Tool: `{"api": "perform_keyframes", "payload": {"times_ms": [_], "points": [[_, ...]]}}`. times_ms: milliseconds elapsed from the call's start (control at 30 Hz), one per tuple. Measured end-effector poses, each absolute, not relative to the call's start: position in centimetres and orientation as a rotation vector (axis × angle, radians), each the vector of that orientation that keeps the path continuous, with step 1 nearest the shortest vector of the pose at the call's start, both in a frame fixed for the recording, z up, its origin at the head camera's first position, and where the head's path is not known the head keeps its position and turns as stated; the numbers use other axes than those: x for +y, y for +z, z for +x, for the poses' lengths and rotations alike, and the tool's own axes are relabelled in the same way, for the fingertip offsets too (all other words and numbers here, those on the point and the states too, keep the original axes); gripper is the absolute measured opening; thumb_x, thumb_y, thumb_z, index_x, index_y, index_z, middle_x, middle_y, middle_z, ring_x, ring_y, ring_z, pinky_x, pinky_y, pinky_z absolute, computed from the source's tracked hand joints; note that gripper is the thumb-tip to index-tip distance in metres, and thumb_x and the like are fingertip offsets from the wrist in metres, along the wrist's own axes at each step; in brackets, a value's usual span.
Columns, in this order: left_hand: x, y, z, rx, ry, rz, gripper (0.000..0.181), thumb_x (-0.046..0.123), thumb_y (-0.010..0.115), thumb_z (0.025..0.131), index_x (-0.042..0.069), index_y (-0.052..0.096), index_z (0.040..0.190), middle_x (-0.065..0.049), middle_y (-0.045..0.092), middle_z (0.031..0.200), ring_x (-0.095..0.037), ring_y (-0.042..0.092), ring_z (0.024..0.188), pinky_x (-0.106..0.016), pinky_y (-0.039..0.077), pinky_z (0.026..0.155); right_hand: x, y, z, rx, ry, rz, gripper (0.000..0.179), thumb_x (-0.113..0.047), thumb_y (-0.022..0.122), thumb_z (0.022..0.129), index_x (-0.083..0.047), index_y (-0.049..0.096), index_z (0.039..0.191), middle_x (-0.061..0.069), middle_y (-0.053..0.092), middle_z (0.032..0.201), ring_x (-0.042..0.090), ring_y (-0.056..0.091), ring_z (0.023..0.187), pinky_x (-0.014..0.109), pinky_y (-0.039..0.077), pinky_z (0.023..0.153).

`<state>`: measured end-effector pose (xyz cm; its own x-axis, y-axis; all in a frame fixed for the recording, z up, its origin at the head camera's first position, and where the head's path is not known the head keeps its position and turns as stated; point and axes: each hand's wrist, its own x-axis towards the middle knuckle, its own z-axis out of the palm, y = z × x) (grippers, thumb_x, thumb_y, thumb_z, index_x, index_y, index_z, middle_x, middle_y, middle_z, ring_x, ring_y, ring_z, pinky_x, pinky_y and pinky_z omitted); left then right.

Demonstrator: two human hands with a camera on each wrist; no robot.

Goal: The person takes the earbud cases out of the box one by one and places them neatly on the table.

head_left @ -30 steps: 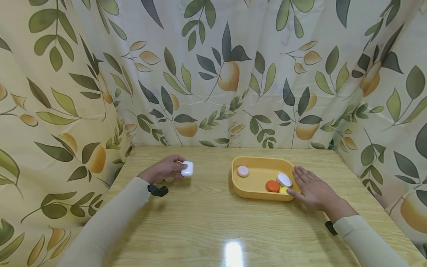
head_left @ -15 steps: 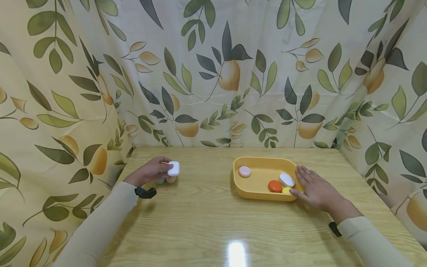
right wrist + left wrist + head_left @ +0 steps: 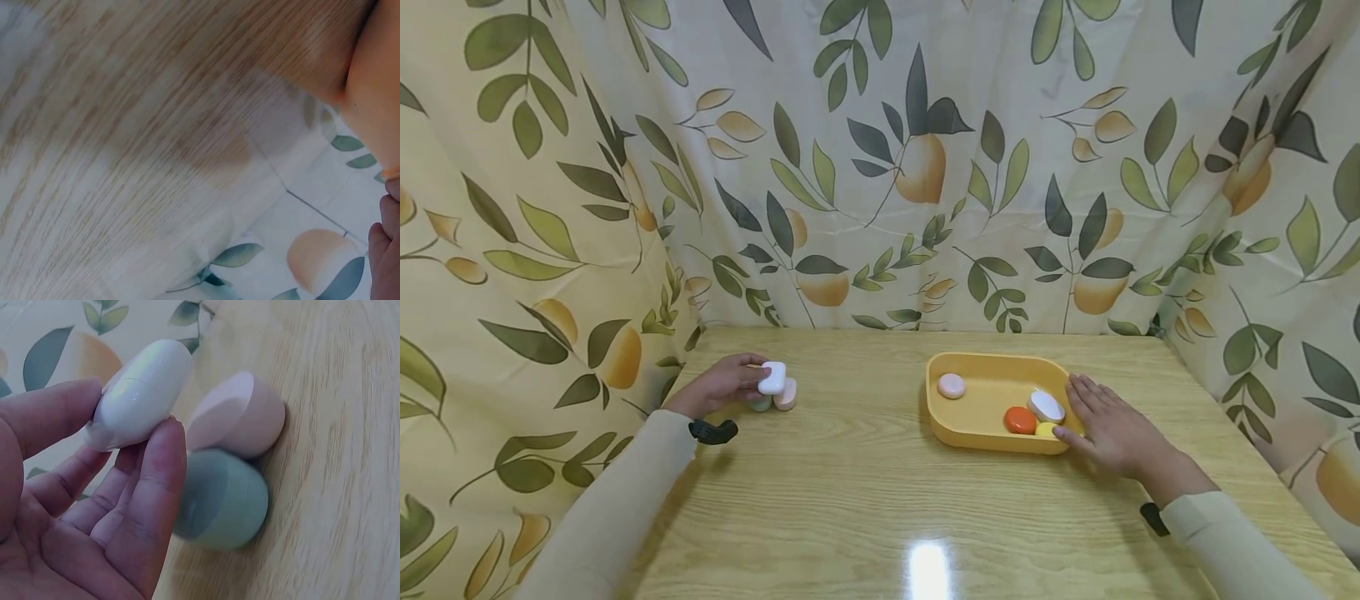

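Note:
My left hand (image 3: 721, 387) pinches a glossy white earbud case (image 3: 142, 394) with a seam, between thumb and fingertips. Just beyond it on the table lie a pale pink rounded piece (image 3: 240, 415) and a green one (image 3: 228, 503), each with a slanted face. In the head view the green piece is partly covered by the hand and case. At right, my right hand (image 3: 1108, 429) lies with straight fingers along the right end of a yellow tray (image 3: 992, 444). The tray holds a pink round piece (image 3: 951, 386), an orange one (image 3: 1020, 420), a white oval one (image 3: 1047, 406) and a yellow one (image 3: 1045, 429).
The wooden table (image 3: 850, 500) spreads between the two hands. A leaf-and-fruit patterned curtain (image 3: 880, 208) hangs along its back and both sides. Light reflects off the front of the table. The right wrist view shows mostly table and curtain, with the tray wall (image 3: 381, 94) at its edge.
My left hand has moved left with the earbud case, and the pink and green pieces have come into view beside it. My right hand stays at the tray.

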<state>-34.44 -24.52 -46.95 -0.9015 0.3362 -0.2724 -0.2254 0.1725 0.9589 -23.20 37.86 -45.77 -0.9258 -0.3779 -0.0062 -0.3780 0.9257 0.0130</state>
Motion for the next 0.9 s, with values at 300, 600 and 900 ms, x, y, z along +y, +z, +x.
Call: {"api": "perform_keyframes", "payload": {"times_ms": [300,600,900], "points": [[-26.3,-47.5,-34.2,2.034,1.801,0.069,0.046,0.015,0.056,0.101,-0.009,0.038,0.136,-0.013,0.057,0.111,-0.017,0.062,0.090,-0.029,0.055,0.079,37.8,-45.7,-23.1,3.068,0.006,-0.583,0.090,-0.059,0.039,0.099,0.015,0.021,0.147,0.032,0.016,0.154,0.047,0.013,0.141,0.054,0.008,0.115],[-27.3,-47.6,-34.2,2.017,1.836,0.017,0.050,0.016,0.057,0.101,-0.009,0.036,0.138,-0.013,0.056,0.111,-0.014,0.062,0.087,-0.026,0.056,0.077,37.9,-45.8,-23.3,3.064,-0.003,-0.579,0.089,-0.059,0.037,0.099,0.014,0.019,0.148,0.031,0.013,0.155,0.046,0.011,0.142,0.054,0.006,0.116],[-28.4,-48.1,-34.1,2.060,1.821,0.008,0.046,0.013,0.055,0.101,-0.010,0.038,0.138,-0.011,0.057,0.109,-0.015,0.062,0.088,-0.032,0.055,0.081,37.7,-45.7,-23.2,3.055,-0.029,-0.567,0.090,-0.059,0.038,0.099,0.014,0.018,0.148,0.031,0.013,0.155,0.047,0.011,0.142,0.054,0.006,0.116]]}}
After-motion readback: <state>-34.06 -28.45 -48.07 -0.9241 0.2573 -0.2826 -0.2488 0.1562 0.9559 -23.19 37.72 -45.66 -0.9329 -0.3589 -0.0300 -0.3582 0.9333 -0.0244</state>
